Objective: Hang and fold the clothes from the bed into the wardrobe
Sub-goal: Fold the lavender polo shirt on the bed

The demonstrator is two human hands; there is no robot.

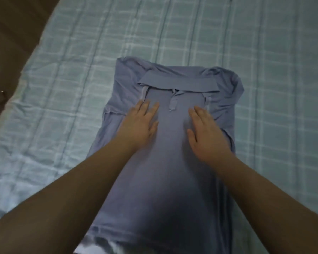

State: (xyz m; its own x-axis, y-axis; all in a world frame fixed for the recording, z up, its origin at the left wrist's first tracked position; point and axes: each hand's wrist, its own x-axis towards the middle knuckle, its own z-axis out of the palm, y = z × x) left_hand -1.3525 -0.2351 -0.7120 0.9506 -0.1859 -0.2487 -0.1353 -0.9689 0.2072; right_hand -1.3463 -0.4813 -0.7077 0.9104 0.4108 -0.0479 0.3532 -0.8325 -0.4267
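Checked bedspread [264, 52]; both flat hands seemingly press blue shirt [173, 162].

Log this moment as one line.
stage: folding | shirt: sides folded in, flat on bed | left hand: flat on shirt | right hand: flat on shirt

Dim, bluish indoor light is recorded. Overall softness and slight motion blur are noted. Forearms are rendered dark near the lower edge, with wide-angle stretching.
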